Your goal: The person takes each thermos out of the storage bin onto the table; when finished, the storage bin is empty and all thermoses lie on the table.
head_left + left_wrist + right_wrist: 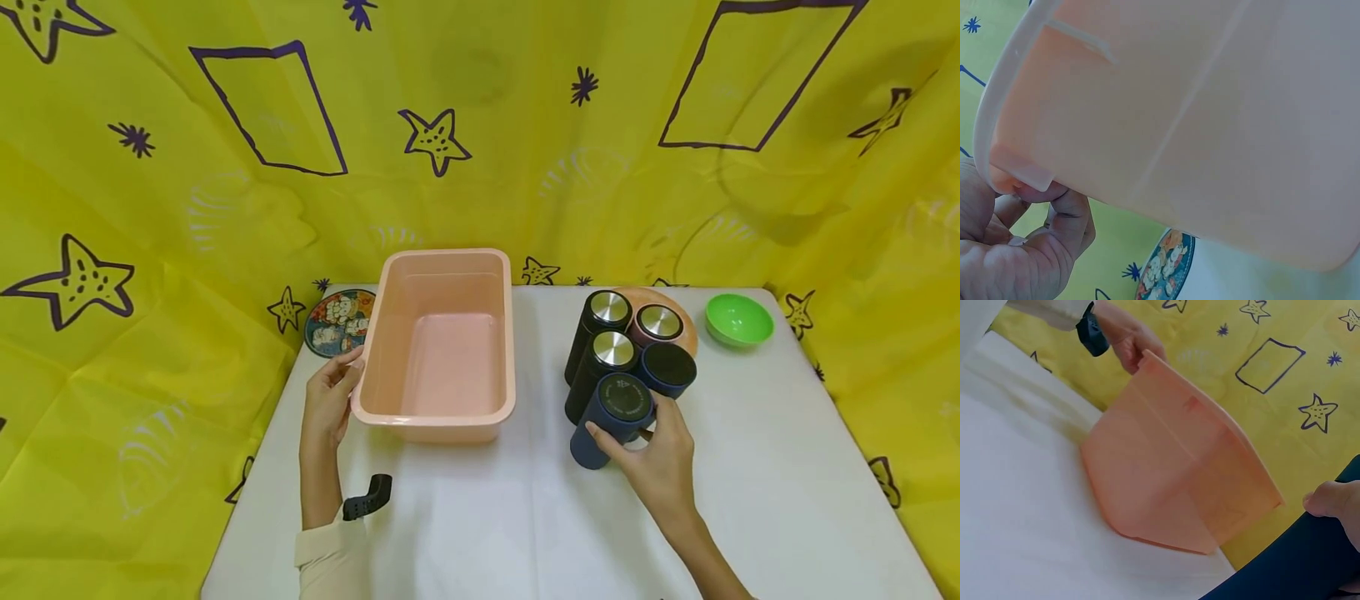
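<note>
My left hand (330, 396) grips the left rim of a peach-pink plastic basin (507, 350), which has nothing inside it. In the left wrist view, the curled fingers (1072, 219) pinch the basin's edge from below. On the right, my right hand (663, 454) holds a dark blue flask (596, 433) with thumb and fingers around its body; its round dark end faces up. Close behind it stand two black flasks with silver-topped lids (613, 348), a pink flask (660, 322) and another blue flask (667, 371). Part of the held flask fills the right wrist view's lower right corner.
A round plate (686, 337) in orange lies beneath the rear flasks. Farther right sits a green bowl (739, 320). Behind the basin's left side is a patterned round plate (330, 329). Yellow cloth (480, 200) hangs along the white table's back and sides.
</note>
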Motion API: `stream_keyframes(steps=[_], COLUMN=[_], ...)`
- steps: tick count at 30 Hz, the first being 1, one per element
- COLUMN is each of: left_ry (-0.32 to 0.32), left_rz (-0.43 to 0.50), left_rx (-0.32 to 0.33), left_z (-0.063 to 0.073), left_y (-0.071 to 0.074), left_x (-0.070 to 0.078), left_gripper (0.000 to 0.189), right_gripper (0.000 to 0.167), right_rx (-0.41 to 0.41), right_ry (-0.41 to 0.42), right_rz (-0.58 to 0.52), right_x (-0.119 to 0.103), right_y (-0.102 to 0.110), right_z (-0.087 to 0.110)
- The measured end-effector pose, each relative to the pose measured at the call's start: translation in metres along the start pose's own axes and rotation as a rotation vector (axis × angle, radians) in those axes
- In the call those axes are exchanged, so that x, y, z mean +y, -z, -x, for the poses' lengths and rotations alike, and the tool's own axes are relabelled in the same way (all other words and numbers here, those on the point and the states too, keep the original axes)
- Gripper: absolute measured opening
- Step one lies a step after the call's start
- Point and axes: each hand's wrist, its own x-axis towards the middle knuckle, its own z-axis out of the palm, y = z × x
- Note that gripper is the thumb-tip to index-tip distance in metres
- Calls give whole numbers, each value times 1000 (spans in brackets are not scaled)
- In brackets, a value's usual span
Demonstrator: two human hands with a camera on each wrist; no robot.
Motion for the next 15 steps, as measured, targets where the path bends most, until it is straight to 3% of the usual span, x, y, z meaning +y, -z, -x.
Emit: stream_keyframes(steps=[15], left_ry=[-14], left_rz=[6], left_rx=[-1], left_z=[0], left_y=[1], left_x=[-1], left_gripper=[44], right_gripper=[82], right_rx=[-1], right_ry=[50], right_rz=[51], right_x=[1], right_y=[0], right_z=[4])
